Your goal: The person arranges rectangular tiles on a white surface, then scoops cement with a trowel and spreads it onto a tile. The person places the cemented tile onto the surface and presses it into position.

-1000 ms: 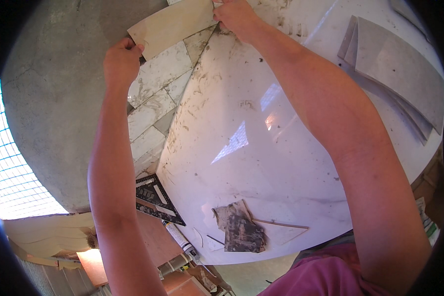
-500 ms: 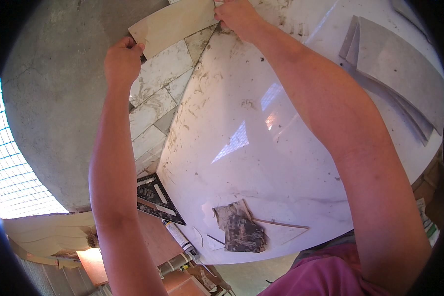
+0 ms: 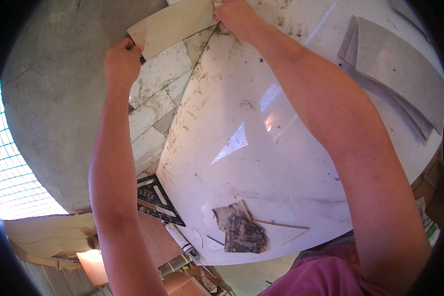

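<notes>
A beige rectangular tile [image 3: 175, 27] rests against the wall above the smeared white tiles [image 3: 160, 74]. The fingers of my left hand [image 3: 122, 64] pinch its lower left corner. My right hand [image 3: 237, 20] is at the tile's right end, near the top edge of the view, with its fingers curled against that end. Directly below the beige tile, a row of set tiles runs along the back of the glossy white countertop [image 3: 261, 172]. Exactly where my right fingertips press is partly cut off by the frame.
Grey tiles [image 3: 397, 64] lie stacked at the right of the countertop. Near its front edge are a dirty tile piece [image 3: 244, 237] and a thin strip [image 3: 281, 224]. A black speed square [image 3: 160, 202] and a sealant tube [image 3: 180, 239] lie at the left. Bare grey wall [image 3: 54, 98] rises beyond.
</notes>
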The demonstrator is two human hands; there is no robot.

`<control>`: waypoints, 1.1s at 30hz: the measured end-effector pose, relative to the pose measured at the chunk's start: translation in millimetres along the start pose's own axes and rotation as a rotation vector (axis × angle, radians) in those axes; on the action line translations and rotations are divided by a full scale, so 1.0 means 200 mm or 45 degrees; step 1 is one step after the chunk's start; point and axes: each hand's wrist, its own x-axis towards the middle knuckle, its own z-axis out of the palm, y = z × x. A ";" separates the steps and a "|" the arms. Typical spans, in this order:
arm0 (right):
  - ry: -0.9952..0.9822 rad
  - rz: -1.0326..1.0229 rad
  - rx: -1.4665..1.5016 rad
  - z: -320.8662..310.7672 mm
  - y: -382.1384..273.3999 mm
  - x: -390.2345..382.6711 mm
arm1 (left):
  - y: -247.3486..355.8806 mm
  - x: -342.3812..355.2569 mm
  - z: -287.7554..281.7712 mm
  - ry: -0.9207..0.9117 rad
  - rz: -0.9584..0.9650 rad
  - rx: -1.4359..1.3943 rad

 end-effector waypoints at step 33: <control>0.151 1.028 1.900 -0.03 -0.05 -0.02 | 0.07 -0.07 -0.02 0.030 0.005 0.016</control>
